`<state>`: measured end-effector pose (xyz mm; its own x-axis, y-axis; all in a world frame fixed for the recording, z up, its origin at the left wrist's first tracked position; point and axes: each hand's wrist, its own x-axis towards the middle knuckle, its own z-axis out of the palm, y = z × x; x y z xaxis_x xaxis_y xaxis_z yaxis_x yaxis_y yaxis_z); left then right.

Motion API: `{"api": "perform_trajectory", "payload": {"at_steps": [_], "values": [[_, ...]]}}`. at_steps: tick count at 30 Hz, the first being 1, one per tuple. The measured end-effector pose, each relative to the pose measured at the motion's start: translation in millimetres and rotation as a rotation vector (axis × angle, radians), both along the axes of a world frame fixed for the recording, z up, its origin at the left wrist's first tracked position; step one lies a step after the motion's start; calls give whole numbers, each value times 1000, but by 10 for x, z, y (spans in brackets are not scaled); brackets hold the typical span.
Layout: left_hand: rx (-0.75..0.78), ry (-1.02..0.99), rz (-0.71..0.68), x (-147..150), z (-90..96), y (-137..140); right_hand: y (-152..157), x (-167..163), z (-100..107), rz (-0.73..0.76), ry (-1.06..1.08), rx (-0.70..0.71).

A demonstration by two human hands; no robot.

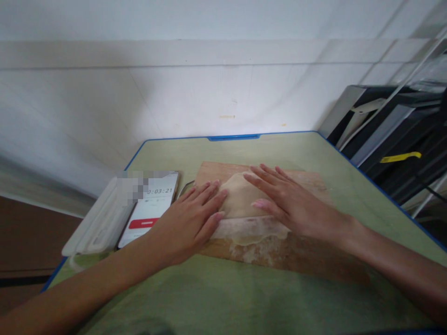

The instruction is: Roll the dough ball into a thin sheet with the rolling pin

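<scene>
A flattened sheet of pale dough (239, 197) lies on a wooden board (223, 251) dusted with flour. Its near part, a floury strip (249, 229), looks folded or layered at the front edge. My left hand (195, 216) rests flat at the dough's left side, fingers stretched out and fingertips at its edge. Over the right side of the dough lies my right hand (291, 202), with its fingers spread and the thumb reaching inward. Neither hand grips anything. The dough's right edge is hidden under my right hand.
Left of the board, a phone (150, 209) shows a running timer, beside a white plastic case (99, 218). Everything stands on a green table (223, 298) with a blue rim. A white wall (195, 97) rises behind it. Dark panels (394, 125) lean at the right.
</scene>
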<state>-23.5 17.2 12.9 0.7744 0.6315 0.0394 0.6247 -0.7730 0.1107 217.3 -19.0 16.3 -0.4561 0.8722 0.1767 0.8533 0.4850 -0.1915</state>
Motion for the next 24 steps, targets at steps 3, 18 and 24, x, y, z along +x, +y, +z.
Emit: {"api": "perform_trajectory", "payload": {"at_steps": [3,18,24], "values": [[-8,8,-1,1,6,8,28,6,-4,-3,1,-9],[-53,135,-118,-40,112,-324,-261,-62,-53,142,-112,-46],[5,129,-194,-47,133,-467,-396,-64,-68,183,-103,-47]]}}
